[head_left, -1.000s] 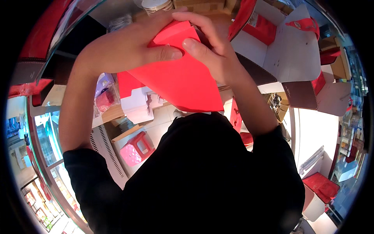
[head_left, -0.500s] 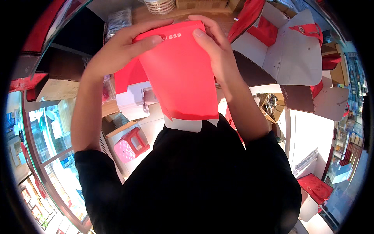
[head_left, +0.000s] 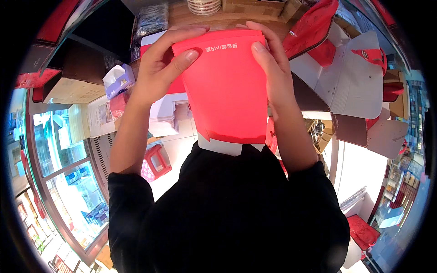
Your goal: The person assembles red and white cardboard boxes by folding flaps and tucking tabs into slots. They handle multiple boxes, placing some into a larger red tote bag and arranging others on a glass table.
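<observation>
Both my hands grip a red cardboard box in front of my chest, with pale printing near its far edge. White flaps stick out from its near end, close to my black shirt. My left hand holds the far left corner, thumb on top and fingers over the far edge. At the far right corner my right hand has its thumb on the face and its fingers round the side. The box's underside is hidden. Beneath and left of it lies a stack of white and red card pieces.
Open red, white and brown gift boxes stand on the right. A purple tissue box sits at left, and a stack of paper bowls at the far edge. A red stool stands on the floor, beside a glass case.
In the picture, my hands and the red box have shifted right, along with much of the scene. More of the left side, including the tissue box, now shows. My grip stays the same.
</observation>
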A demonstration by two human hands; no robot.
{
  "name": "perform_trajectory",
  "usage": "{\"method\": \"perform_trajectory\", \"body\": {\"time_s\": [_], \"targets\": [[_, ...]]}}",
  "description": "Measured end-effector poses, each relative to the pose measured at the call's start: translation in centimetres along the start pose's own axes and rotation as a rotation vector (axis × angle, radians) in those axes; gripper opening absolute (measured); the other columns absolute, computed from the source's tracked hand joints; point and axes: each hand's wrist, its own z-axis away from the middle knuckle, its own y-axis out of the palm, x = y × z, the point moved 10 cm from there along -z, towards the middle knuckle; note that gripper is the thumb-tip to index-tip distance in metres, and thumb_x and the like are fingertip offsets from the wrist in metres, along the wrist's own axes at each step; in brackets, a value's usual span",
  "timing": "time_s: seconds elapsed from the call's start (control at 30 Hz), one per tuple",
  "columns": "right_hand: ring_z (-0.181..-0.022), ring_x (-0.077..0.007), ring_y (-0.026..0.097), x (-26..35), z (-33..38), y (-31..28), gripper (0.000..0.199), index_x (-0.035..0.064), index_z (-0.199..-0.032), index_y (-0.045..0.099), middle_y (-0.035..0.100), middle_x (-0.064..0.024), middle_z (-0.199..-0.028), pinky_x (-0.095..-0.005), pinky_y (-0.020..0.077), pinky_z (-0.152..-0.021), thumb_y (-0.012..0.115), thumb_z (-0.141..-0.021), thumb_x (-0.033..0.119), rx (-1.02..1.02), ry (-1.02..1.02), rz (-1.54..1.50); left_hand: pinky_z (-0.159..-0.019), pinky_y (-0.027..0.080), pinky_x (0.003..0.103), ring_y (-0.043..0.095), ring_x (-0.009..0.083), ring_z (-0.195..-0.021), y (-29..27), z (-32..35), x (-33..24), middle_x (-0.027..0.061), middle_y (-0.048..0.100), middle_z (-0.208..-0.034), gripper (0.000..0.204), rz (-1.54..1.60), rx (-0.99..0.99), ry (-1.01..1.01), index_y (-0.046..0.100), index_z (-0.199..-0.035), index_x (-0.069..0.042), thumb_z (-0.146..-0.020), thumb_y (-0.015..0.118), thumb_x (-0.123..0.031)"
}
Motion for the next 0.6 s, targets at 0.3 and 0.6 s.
{"method": "perform_trajectory", "body": {"time_s": [0.3,0.6], "targets": [[-0.107,-0.0119,0.048,0.8,0.0,1.3,0.048,0.0103,-0.136,0.038,0.048,-0.0061,-0.121,-0.0268,0.0409,-0.09,0.053,-0.091,0.012,0.147,-0.112,0.109,-0.092,0.044,0.03,0.052,0.0212,-0.114,-0.4,0.1,0.4,0.0125,0.055,-0.122,0.029,0.02,-0.013,-0.023,0.058,-0.117,-0.004,-0.088,0.056,-0.006],[-0.1,-0.0097,0.052,0.4,-0.6,0.0,0.044,0.0097,-0.132,0.042,0.053,-0.0031,-0.114,-0.0251,0.0423,-0.087,0.054,-0.09,0.009,0.015,-0.18,-0.006,-0.092,0.043,0.031,0.051,0.0216,-0.114,0.3,-0.1,-0.5,0.0129,0.054,-0.123,0.026,-0.177,0.018,0.013,0.061,-0.114,-0.004,-0.091,0.05,-0.009]]}}
